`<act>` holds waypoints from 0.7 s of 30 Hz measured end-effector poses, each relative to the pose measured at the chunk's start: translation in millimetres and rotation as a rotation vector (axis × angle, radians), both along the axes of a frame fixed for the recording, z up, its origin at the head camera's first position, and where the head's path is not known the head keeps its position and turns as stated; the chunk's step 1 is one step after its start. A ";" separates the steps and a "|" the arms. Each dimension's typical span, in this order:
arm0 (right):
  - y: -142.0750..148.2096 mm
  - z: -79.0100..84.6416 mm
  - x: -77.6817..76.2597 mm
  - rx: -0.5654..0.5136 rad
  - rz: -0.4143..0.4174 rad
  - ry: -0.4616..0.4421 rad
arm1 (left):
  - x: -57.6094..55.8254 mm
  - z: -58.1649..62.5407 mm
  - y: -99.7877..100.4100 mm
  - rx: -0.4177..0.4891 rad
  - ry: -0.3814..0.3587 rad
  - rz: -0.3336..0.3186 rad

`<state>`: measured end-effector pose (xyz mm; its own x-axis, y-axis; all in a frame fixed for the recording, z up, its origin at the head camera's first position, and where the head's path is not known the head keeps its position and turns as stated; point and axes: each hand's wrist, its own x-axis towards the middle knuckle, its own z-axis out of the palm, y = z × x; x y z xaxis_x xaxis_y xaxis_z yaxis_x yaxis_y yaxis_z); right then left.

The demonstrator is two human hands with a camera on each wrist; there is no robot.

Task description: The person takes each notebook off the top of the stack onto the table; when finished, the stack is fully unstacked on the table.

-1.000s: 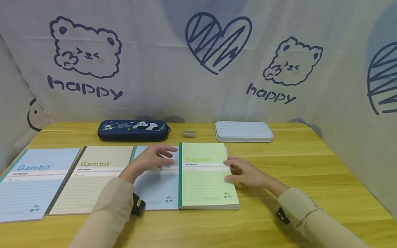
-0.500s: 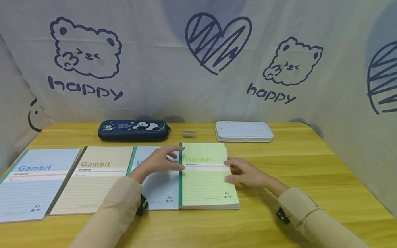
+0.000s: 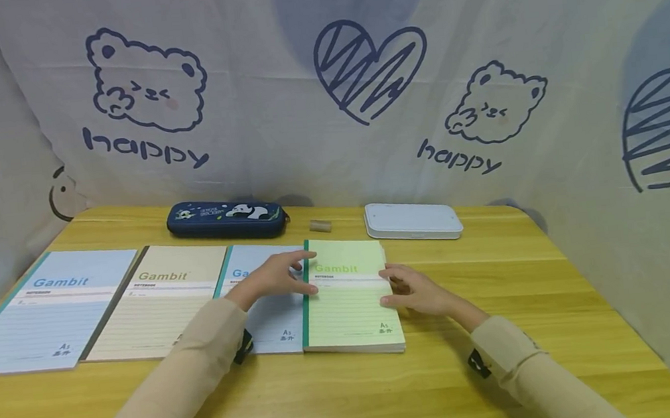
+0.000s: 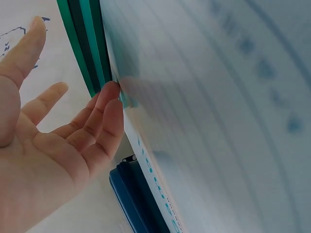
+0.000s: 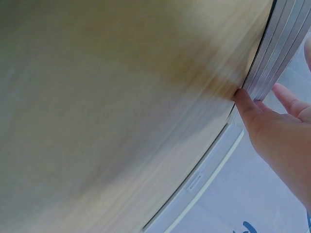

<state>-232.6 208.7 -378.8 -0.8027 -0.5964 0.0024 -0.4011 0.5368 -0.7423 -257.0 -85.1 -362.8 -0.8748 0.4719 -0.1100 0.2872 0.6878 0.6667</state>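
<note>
A green notebook (image 3: 348, 315) lies on top of a small stack of notebooks, whose several spines (image 4: 90, 43) show in the left wrist view and page edges (image 5: 277, 46) in the right wrist view. My left hand (image 3: 275, 275) is at the stack's spine side, fingers loosely bent, thumb and index spread over the spine edge; its lower fingers touch the spines. At the opposite edge, my right hand (image 3: 418, 292) has its fingertips against the page edges. Under my left hand lies a blue notebook (image 3: 268, 330), partly hidden by that hand. Further left are a beige notebook (image 3: 140, 322) and another blue notebook (image 3: 26, 333).
Along the back of the wooden table (image 3: 353, 402) stand a dark blue panda pencil case (image 3: 227, 221), a small brownish cylinder (image 3: 320, 226) and a white flat case (image 3: 413, 220). A printed curtain (image 3: 265, 108) hangs behind the table.
My left hand has moved right, from above the blue notebook to the green notebook's spine. The right hand has stayed at the stack's right edge, and the notebooks have not visibly moved.
</note>
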 end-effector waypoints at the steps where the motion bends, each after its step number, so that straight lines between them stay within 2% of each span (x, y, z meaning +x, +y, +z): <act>1: -0.2 0.1 0.1 0.003 0.001 0.002 | -0.4 -0.9 0.3 -0.006 0.003 -0.006; 12: 0.1 0.7 0.3 0.010 0.000 -0.003 | 1.8 -2.9 7.2 -0.108 0.059 -0.070; 16: -0.2 2.6 1.1 0.011 -0.003 -0.004 | 2.9 -3.0 9.9 -0.145 0.057 -0.052; 21: -0.4 2.4 1.2 0.011 -0.004 -0.004 | 4.5 -2.3 11.8 -0.149 0.063 -0.044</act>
